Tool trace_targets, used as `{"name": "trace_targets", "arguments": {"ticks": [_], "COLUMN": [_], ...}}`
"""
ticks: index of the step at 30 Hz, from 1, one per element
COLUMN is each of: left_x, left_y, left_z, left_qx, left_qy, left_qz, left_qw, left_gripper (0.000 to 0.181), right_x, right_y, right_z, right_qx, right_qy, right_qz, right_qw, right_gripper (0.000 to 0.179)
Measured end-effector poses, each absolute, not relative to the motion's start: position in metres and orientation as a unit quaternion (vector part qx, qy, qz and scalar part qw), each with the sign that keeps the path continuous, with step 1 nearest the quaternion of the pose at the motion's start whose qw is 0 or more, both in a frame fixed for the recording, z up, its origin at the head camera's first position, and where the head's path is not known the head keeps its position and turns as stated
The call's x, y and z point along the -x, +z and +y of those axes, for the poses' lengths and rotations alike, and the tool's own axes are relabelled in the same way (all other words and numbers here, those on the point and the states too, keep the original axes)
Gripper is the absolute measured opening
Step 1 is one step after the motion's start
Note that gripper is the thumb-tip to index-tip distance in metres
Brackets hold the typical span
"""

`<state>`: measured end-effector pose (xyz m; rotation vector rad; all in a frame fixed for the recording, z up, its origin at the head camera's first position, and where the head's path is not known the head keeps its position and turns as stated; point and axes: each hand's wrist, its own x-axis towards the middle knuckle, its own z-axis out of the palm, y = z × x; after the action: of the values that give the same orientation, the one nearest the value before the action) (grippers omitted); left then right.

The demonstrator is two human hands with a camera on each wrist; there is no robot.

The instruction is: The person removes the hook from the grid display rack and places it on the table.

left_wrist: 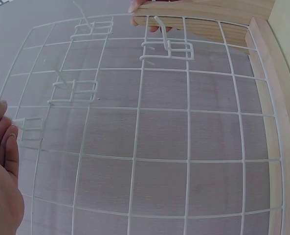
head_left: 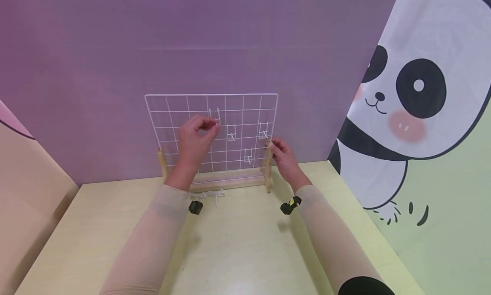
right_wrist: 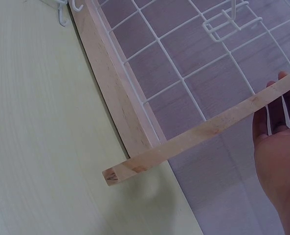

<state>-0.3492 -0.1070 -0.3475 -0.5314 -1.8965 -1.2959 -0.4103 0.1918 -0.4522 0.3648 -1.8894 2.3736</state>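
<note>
A white wire grid panel (head_left: 234,94) stands upright in a wooden stand (head_left: 230,185). My left hand (head_left: 194,139) is at the grid's upper middle, thumb and fingers pinching a white wire hook (left_wrist: 41,123) that overlaps the grid wires; the fingertips hide its front end. More hooks hang on the grid to the right: a middle hook (head_left: 231,137), an upper right hook (head_left: 263,134) and a lower hook (head_left: 248,158). My right hand (head_left: 285,160) grips the stand's right wooden post (right_wrist: 208,129), with the fingers behind it.
Loose white hooks (head_left: 216,194) lie on the pale wooden table (head_left: 238,235) in front of the stand's base. A purple backdrop (head_left: 215,39) rises behind the grid. To the right is a wall with a panda picture (head_left: 422,128).
</note>
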Motion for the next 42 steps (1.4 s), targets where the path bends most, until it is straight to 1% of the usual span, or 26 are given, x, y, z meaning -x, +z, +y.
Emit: {"name": "trace_targets", "arguments": {"ticks": [11, 15, 24, 31, 42], "left_x": [0.354, 0.353, 0.347, 0.342, 0.337], "left_y": [-0.341, -0.338, -0.334, -0.332, -0.341], "left_z": [-0.110, -0.111, -0.113, -0.114, -0.123], "left_qx": [0.239, 0.241, 0.239, 0.265, 0.277], "left_qy": [-0.474, -0.468, -0.466, -0.453, -0.429], "left_qz": [-0.723, -0.720, -0.720, -0.716, -0.723], "left_qw": [0.442, 0.453, 0.455, 0.461, 0.467], "left_gripper": [0.010, 0.010, 0.012, 0.011, 0.009], "right_x": [0.410, 0.409, 0.410, 0.410, 0.409], "right_y": [-0.453, -0.454, -0.457, -0.455, -0.451], "right_z": [0.190, 0.190, 0.191, 0.191, 0.189], "right_qx": [-0.109, -0.105, -0.109, -0.110, -0.113], "right_qy": [0.781, 0.782, 0.779, 0.781, 0.779], "right_qz": [-0.613, -0.613, -0.616, -0.614, -0.615], "right_qw": [0.042, 0.040, 0.038, 0.043, 0.044], "right_gripper": [0.013, 0.012, 0.014, 0.014, 0.013]}}
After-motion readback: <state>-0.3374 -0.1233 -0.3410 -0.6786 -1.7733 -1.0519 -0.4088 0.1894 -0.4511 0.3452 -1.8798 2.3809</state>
